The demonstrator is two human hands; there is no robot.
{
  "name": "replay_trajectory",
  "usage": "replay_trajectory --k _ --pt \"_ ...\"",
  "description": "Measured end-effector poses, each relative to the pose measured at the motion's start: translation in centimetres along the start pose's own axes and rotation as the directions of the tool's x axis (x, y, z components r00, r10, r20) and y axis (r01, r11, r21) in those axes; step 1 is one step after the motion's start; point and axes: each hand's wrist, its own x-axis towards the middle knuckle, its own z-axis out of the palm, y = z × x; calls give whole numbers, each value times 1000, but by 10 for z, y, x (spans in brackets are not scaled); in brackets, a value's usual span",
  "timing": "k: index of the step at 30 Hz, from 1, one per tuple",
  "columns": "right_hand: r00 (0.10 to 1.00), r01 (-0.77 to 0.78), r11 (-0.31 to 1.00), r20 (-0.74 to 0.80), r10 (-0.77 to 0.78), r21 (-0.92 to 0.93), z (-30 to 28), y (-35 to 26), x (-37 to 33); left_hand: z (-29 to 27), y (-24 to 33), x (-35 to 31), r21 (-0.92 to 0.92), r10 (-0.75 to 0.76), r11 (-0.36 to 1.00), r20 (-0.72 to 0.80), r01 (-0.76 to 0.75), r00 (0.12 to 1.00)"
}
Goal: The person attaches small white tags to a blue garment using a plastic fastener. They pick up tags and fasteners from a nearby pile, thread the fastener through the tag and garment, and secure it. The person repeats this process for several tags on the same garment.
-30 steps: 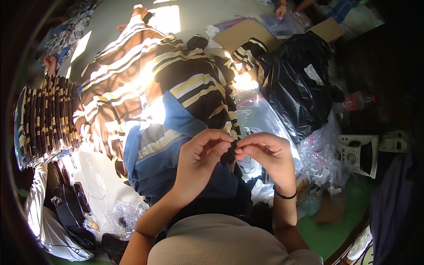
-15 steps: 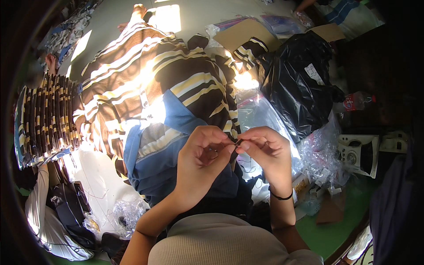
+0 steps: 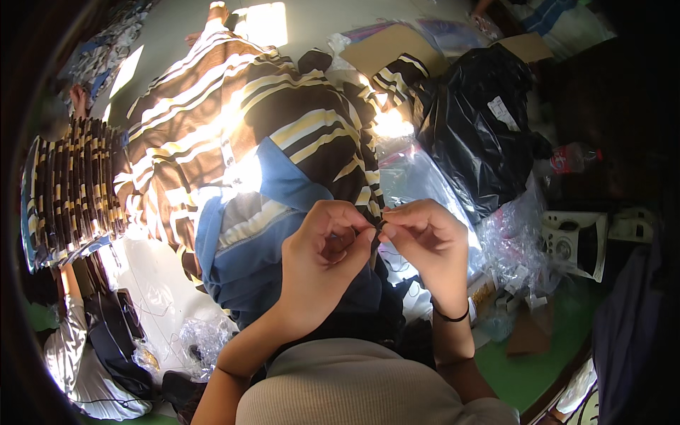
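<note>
Close together in front of my body, my left hand (image 3: 322,265) and my right hand (image 3: 432,244) pinch with thumb and forefinger. Between the fingertips is a small dark piece (image 3: 379,226), mostly hidden by the fingers; its kind is too small to make out. Beneath and beyond the hands a brown, yellow and white striped shirt (image 3: 297,103) lies spread out, partly in bright sunlight. Its blue collar (image 3: 244,273) is bunched up beside my left hand. A dark band circles my right wrist.
A stack of folded striped shirts (image 3: 74,195) stands at left, near another person's pale garment (image 3: 99,375). To the right lie a black plastic bag (image 3: 482,124), crumpled clear plastic (image 3: 517,234), a bottle (image 3: 575,158) and a grey stereo (image 3: 575,244). Cardboard (image 3: 393,48) lies at the back.
My hands stay nearly in place, still pinching; less of the dark piece shows between the fingertips now. At lower left, the other person's arm and pale garment have shifted.
</note>
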Motion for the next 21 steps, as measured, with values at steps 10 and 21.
replay_trajectory --k 10,21 --pt "977 -166 972 162 139 168 -15 -6 6 1 4 3 378 381 840 99 -389 919" --pt "936 -264 961 264 235 84 -29 -20 8 5 13 5 485 394 716 313 -502 864"
